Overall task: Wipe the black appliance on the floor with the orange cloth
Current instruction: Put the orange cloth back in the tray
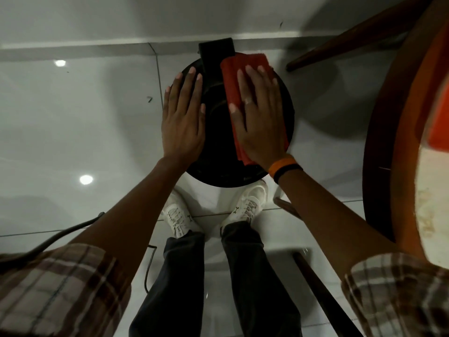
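Note:
The black appliance [218,132] is round, with a box-shaped part at its far edge, and stands on the pale tiled floor just beyond my feet. My left hand [182,117] lies flat on its left side, fingers spread, holding nothing. The orange cloth [233,79], folded into a long strip, lies on the appliance's right half. My right hand [260,117] presses flat on that cloth, fingers extended, with the cloth showing beyond my fingertips and near my wrist.
A round wooden table [398,147] with an orange rim fills the right side, one leg [352,40] slanting at the top right and another [323,290] at the bottom right. A black cable [60,237] runs across the floor at the left. A wall skirting [73,47] lies just behind the appliance.

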